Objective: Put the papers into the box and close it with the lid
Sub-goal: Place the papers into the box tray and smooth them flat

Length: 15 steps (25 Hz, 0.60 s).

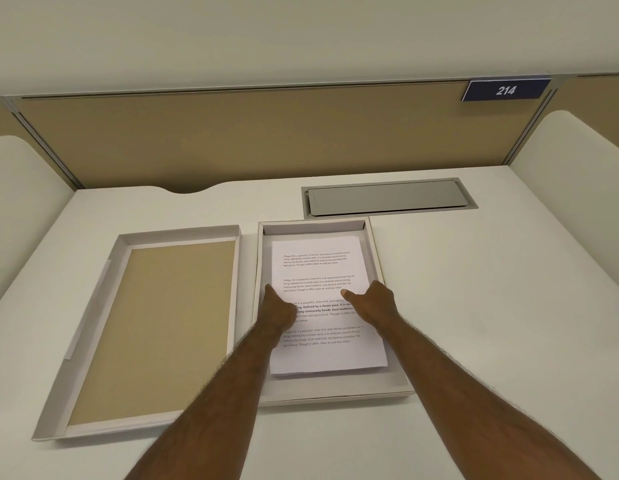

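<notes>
Head view: papers (318,268) already lie flat inside the box (377,258). Left hand (278,308) and right hand (374,301) rest on the top sheet, fingers curled loosely, gripping nothing. Lid (152,330) sits upturned just left of box. Remaining: fit lid.

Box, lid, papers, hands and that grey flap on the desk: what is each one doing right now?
box: open, papers inside.
lid: off, lying inside-up left of the box.
papers: flat in the box, printed side up.
left hand: on the papers.
right hand: on the papers.
grey flap: shut.
</notes>
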Available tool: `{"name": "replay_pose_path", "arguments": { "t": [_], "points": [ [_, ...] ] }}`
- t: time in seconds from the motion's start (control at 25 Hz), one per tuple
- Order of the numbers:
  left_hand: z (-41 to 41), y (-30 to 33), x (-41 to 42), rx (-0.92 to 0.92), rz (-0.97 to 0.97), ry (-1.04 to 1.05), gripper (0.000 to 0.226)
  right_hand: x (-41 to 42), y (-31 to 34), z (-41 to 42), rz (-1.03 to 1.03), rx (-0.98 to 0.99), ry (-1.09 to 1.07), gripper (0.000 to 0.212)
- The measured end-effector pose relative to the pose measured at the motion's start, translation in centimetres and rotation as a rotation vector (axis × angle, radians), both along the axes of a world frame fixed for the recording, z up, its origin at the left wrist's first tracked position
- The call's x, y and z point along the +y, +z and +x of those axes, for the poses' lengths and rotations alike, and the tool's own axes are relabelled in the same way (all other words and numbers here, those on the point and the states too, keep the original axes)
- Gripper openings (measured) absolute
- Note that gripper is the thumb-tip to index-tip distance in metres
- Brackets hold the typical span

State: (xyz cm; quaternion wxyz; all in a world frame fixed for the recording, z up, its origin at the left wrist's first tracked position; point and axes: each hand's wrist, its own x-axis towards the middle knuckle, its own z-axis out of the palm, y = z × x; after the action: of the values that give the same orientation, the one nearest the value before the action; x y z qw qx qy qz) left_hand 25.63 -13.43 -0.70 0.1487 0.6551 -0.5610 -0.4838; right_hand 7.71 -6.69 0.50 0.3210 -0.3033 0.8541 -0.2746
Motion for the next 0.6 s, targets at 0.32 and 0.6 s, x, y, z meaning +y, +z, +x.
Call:
{"name": "replay_pose_path", "arguments": {
  "t": [0.32, 0.6],
  "points": [
    [-0.1, -0.8, 1.5, 0.047, -0.064, 0.077, 0.047, 1.2, -0.7, 0.6, -0.069, 0.006, 0.06, 0.065],
    [-0.1, -0.7, 1.5, 0.065, -0.031, 0.056, 0.054, 0.8, -0.6, 0.4, -0.021, -0.03, 0.105, 0.075]
  ]
}}
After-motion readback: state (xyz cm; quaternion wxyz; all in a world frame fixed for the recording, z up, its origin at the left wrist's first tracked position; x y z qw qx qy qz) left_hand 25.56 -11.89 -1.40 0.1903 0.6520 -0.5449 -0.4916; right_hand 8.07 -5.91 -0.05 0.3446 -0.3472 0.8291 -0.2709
